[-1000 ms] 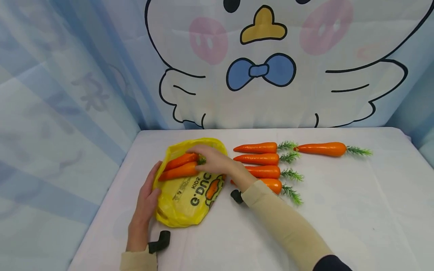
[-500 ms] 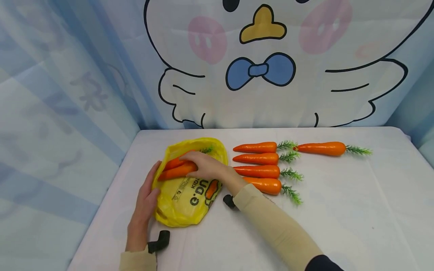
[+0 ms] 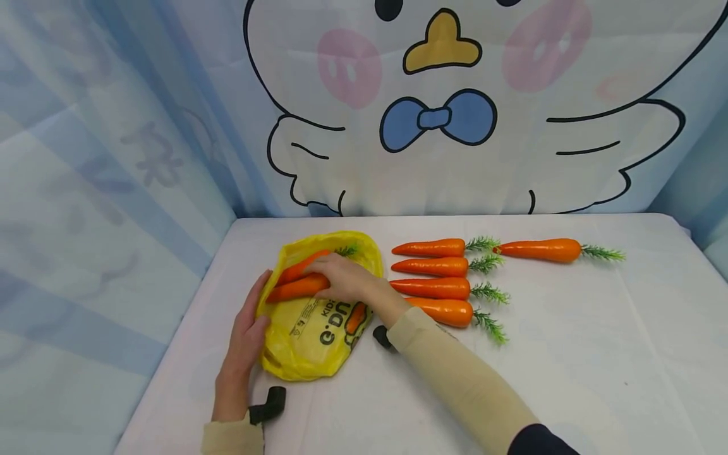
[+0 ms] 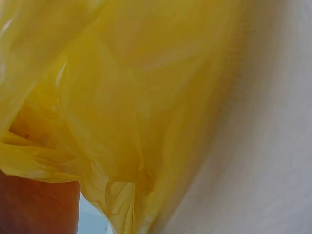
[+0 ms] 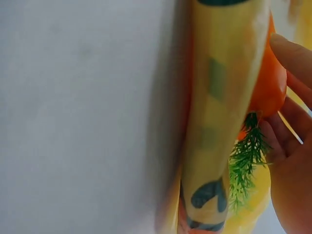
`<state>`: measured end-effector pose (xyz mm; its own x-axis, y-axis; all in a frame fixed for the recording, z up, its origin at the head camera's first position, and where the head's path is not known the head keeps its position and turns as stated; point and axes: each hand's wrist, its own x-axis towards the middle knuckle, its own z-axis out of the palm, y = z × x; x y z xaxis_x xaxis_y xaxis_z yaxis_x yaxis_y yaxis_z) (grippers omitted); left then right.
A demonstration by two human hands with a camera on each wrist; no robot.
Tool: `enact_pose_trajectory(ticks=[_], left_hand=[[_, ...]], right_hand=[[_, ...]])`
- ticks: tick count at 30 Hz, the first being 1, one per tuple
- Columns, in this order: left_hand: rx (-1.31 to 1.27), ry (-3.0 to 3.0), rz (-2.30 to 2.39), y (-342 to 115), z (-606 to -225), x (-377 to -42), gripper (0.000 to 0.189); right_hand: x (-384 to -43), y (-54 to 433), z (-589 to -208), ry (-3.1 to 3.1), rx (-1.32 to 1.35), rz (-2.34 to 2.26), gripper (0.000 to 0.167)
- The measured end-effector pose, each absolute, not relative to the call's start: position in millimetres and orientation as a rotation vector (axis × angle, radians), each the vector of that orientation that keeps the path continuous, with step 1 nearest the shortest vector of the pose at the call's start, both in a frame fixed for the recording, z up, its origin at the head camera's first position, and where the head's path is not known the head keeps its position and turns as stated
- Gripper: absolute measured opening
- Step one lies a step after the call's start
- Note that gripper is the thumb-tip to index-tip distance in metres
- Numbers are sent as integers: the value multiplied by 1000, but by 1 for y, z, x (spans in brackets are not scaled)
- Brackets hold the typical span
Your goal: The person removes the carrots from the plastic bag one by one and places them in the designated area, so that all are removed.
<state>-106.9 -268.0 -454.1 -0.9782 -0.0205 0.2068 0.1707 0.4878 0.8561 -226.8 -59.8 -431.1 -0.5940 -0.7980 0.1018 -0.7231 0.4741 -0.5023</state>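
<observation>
A yellow plastic bag (image 3: 307, 357) with duck print lies at the left of the table, its mouth spread wide. At its left edge my left hand (image 3: 241, 341) holds the bag's side, thumb toward me and fingers along the rim. My right hand (image 3: 347, 282) reaches into the mouth and grips the nearer orange carrot (image 3: 298, 288), thumb on its body in the right wrist view. Beyond it a second carrot (image 3: 297, 268) lies in the bag, its green top against the far rim. Yellow film (image 4: 141, 87) fills most of the left wrist view.
Several carrots lie right of the bag: a stacked row, with the nearest carrot (image 3: 443, 311) beside my right sleeve, and one carrot (image 3: 540, 250) farther right. A white cloth covers the table (image 3: 597, 354). Behind hangs a curtain (image 3: 443, 180) with a cartoon print.
My right hand has shifted slightly left and down over the nearer carrot. The farther carrot's green top now shows nearer the far rim. My left hand has stayed put.
</observation>
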Motion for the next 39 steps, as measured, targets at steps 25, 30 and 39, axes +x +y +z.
enact_pose_trajectory(ticks=[25, 30, 39], left_hand=[[-122, -2544, -1528, -265, -454, -107, 80], [-117, -2538, -1523, -265, -454, -106, 80], [-112, -2538, -1512, -267, -453, -106, 79]], right_hand=[[-219, -50, -424, 2573, -1305, -737, 47], [-217, -42, -415, 2614, -1261, -677, 46], [-217, -17, -392, 2658, -1136, -591, 48]])
